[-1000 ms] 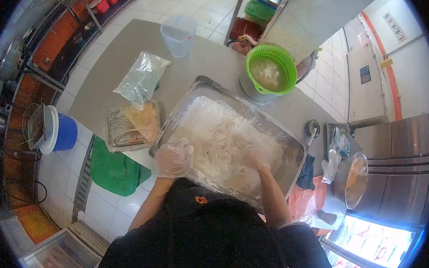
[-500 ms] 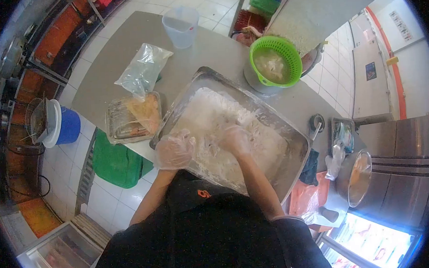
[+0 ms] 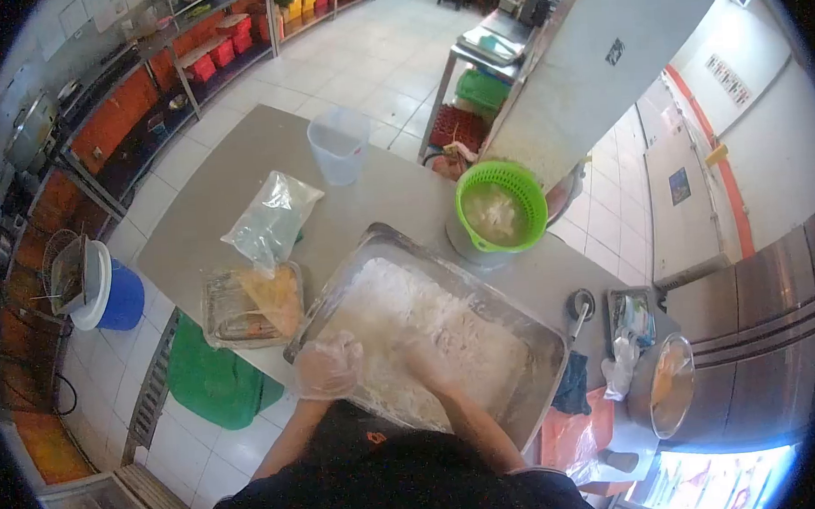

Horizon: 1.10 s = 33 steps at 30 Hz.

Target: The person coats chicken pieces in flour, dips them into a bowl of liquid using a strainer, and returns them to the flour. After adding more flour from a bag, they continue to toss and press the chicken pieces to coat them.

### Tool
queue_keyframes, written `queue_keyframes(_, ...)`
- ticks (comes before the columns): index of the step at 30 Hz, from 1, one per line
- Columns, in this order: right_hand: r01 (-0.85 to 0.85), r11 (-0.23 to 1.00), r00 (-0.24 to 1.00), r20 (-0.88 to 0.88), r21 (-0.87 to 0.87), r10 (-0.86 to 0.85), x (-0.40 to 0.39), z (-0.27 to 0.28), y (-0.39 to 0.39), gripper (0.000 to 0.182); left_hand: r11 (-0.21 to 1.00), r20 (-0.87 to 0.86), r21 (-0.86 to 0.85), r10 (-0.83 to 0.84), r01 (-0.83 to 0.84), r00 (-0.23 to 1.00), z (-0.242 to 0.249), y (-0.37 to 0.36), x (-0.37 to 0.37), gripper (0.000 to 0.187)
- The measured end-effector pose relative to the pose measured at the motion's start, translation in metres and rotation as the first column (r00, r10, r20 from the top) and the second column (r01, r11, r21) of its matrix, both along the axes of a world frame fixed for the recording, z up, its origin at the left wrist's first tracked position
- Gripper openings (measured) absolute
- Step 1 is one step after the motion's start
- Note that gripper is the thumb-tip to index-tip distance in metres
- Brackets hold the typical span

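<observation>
My left hand, in a clear plastic glove, is at the near left rim of a large metal tray, its fingers curled over the edge. White flour lies in the tray, heaped toward the far left and lumpy in the middle. Over the near part of the flour is my right hand, also gloved; motion smears its fingers, and whether it holds anything is hidden.
Left of the tray sit a plastic food container and a clear bag. A plastic jug stands behind them. A green basket rests in a pot at the far right. A metal bowl is farther right.
The camera view has tilted up, so the tray and table appear lower. My right hand has drawn back toward the near left part of the flour. My left hand stays at the rim.
</observation>
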State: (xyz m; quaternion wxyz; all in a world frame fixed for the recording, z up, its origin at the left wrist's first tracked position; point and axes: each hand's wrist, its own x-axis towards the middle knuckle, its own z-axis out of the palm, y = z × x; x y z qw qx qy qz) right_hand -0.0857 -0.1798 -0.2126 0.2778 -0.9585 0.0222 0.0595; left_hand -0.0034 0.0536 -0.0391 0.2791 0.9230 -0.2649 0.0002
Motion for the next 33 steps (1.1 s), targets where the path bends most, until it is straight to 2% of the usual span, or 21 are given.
queue_keyframes(1,0.136,0.959,0.990,-0.010,0.247,-0.138,-0.014,0.008,-0.011,0.023,1.000,0.002,0.006,0.009,-0.009,1.000,0.000,0.002,0.001,0.024)
queue_keyframes(3,0.246,0.929,0.965,0.026,0.276,-0.263,-0.027,0.078,-0.029,0.022,1.000,-0.004,0.017,0.024,-0.024,1.000,-0.001,0.001,0.000,0.025)
queue_keyframes(4,0.242,0.969,0.963,0.104,0.060,-0.247,-0.029,0.132,-0.036,0.022,0.999,0.008,-0.006,0.049,-0.049,0.999,-0.004,0.001,0.000,0.026)
queue_keyframes(5,0.177,0.970,0.963,0.231,-0.166,-0.136,-0.038,0.124,-0.052,0.022,0.997,0.017,-0.029,0.069,-0.068,0.997,-0.009,-0.001,-0.001,0.026)
queue_keyframes(6,0.186,0.951,0.967,0.219,-0.247,-0.132,-0.053,0.114,-0.063,0.021,0.995,0.023,-0.051,0.085,-0.084,0.996,-0.012,-0.002,-0.003,0.027)
queue_keyframes(8,0.212,0.946,0.977,0.046,-0.246,-0.207,-0.076,0.083,-0.081,0.019,0.997,0.031,-0.045,0.057,-0.055,0.998,-0.005,-0.003,-0.002,0.027)
queue_keyframes(9,0.228,0.941,0.973,0.015,-0.249,-0.232,-0.087,0.066,-0.083,0.019,0.998,0.037,-0.041,0.041,-0.039,0.998,-0.003,-0.002,-0.001,0.027)
queue_keyframes(12,0.280,0.927,0.959,0.113,-0.249,-0.259,-0.104,0.038,-0.078,0.017,1.000,-0.012,0.009,-0.007,0.007,1.000,-0.003,0.001,0.000,0.028)
queue_keyframes(16,0.314,0.940,0.936,0.126,0.133,-0.330,-0.109,0.061,-0.102,0.014,0.999,-0.021,-0.047,0.006,-0.007,1.000,-0.008,-0.001,-0.001,0.028)
queue_keyframes(18,0.339,0.917,0.923,0.114,0.208,-0.367,-0.105,0.069,-0.121,0.013,0.998,-0.080,-0.052,0.013,-0.018,0.997,-0.013,0.002,0.000,0.028)
queue_keyframes(20,0.390,0.910,0.905,0.127,0.140,-0.407,-0.100,0.044,-0.144,0.029,0.999,-0.087,0.019,0.034,-0.032,0.996,0.003,0.001,-0.002,0.028)
queue_keyframes(22,0.303,0.951,0.918,0.286,-0.063,-0.273,-0.096,0.023,-0.143,0.035,0.998,-0.083,0.044,0.040,-0.036,0.996,0.008,-0.001,-0.001,0.029)
queue_keyframes(24,0.316,0.948,0.903,0.312,-0.022,-0.294,-0.107,0.012,-0.136,0.039,0.999,-0.074,0.026,0.034,-0.033,0.997,-0.001,-0.001,-0.001,0.030)
queue_keyframes(25,0.356,0.927,0.889,0.263,0.121,-0.376,-0.107,0.011,-0.134,0.040,0.996,-0.120,-0.086,0.013,-0.024,0.993,-0.025,0.000,0.002,0.029)
queue_keyframes(26,0.337,0.939,0.891,0.297,0.074,-0.343,-0.103,0.011,-0.130,0.039,0.981,-0.168,-0.194,-0.007,-0.026,0.986,-0.063,0.004,0.006,0.029)
queue_keyframes(27,0.320,0.947,0.892,0.330,0.026,-0.310,-0.099,0.011,-0.125,0.039,0.982,-0.149,-0.189,-0.004,-0.025,0.989,-0.064,0.007,0.003,0.029)
queue_keyframes(28,0.259,0.942,0.896,0.418,-0.212,-0.152,-0.088,0.013,-0.113,0.037,0.983,-0.130,-0.183,0.000,-0.024,0.992,-0.064,0.009,0.000,0.028)
queue_keyframes(30,0.192,0.917,0.913,0.406,-0.349,-0.037,-0.092,0.009,-0.104,0.034,0.999,0.042,0.051,0.007,-0.009,0.999,-0.002,-0.001,0.000,0.028)
queue_keyframes(33,0.164,0.984,0.960,0.240,-0.068,-0.143,-0.110,-0.021,-0.148,0.028,0.998,0.026,-0.053,-0.017,0.019,1.000,-0.008,-0.001,0.002,0.027)
